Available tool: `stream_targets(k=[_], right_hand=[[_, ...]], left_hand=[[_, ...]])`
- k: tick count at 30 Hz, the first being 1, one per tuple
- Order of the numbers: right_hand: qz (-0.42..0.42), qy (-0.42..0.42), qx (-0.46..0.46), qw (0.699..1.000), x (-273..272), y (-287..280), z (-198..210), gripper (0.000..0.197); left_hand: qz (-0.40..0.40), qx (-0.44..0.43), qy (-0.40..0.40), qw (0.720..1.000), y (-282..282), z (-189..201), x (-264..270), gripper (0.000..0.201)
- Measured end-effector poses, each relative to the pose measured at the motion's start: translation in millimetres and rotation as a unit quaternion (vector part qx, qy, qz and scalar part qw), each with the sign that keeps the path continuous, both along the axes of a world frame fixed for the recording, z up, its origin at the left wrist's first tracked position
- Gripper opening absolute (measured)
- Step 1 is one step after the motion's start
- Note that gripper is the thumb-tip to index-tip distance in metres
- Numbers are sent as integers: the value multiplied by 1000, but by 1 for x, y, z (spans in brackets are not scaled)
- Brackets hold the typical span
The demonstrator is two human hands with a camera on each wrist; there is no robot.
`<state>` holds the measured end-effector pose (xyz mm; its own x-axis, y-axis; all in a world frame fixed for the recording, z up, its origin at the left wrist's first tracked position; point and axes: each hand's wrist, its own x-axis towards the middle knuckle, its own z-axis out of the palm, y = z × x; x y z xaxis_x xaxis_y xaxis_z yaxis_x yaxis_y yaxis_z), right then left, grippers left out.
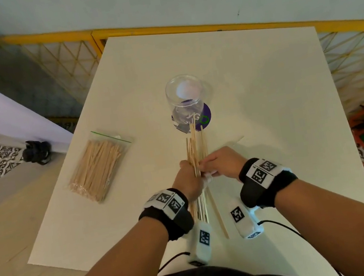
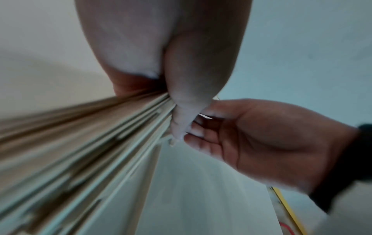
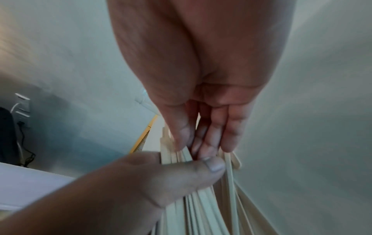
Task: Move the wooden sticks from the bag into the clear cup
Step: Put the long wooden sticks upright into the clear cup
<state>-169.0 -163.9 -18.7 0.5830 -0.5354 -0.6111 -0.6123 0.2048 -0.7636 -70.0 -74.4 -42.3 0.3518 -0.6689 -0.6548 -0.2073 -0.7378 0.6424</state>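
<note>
A bundle of wooden sticks [image 1: 195,145] stands nearly upright over the white table [image 1: 266,99], just in front of the clear cup [image 1: 186,110]. My left hand [image 1: 188,180] grips the bundle at its middle. My right hand [image 1: 219,163] pinches some of its sticks from the right. The left wrist view shows the sticks [image 2: 90,143] fanning out of the left hand [image 2: 173,111], with the right hand [image 2: 251,139] beside them. In the right wrist view the right hand [image 3: 201,127] meets the left thumb [image 3: 171,174] on the sticks [image 3: 201,206]. The clear bag [image 1: 100,166], open-topped, holds several more sticks at the left.
The cup stands on a purple coaster [image 1: 206,114]. One loose stick [image 1: 219,216] lies on the table between my wrists, another [image 1: 237,140] just beyond my right hand. A yellow fence [image 1: 158,31] runs behind the table. A black object [image 1: 36,151] sits on the floor at the left.
</note>
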Motion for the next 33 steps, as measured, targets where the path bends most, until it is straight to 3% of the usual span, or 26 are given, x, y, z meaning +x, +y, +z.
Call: stream_targets(k=[3, 5, 9, 11, 13, 16, 19, 20, 23, 25, 30, 33], right_hand=[[-4, 18, -112, 994, -5, -11, 1, 18], [-10, 49, -205, 978, -13, -19, -3, 20], [117, 147, -319, 929, -23, -25, -17, 42], [141, 174, -347, 911, -23, -24, -18, 37], [157, 205, -376, 890, -22, -23, -16, 32], [140, 230, -405, 874, -22, -15, -12, 26], [177, 270, -451, 832, -25, -7, -14, 29], [172, 259, -453, 836, -25, -5, -14, 30], [70, 170, -376, 908, -20, 9, -3, 19], [10, 160, -316, 935, -14, 28, 3, 10], [-38, 256, -263, 930, 12, 81, -7, 70], [-70, 266, -266, 924, 24, 94, -16, 65]], left_hand=[[10, -10, 7, 1000, 10, -42, 20, 61], [2, -20, 30, 999, 18, -18, 24, 61], [26, -58, 78, 995, 32, 27, 27, 41], [23, -79, 86, 993, 37, 32, 33, 31], [6, -98, 84, 992, 39, 39, 39, 8], [-18, -117, 84, 989, 41, 49, 50, 9], [-22, -128, 78, 988, 42, 52, 60, 21], [-24, -129, 73, 989, 43, 53, 64, 26], [-30, -147, 72, 986, 46, 51, 77, 25], [-20, -158, 78, 984, 48, 50, 85, 21], [-19, -163, 94, 982, 52, 49, 97, 34], [-35, -168, 86, 981, 58, 49, 103, 34]])
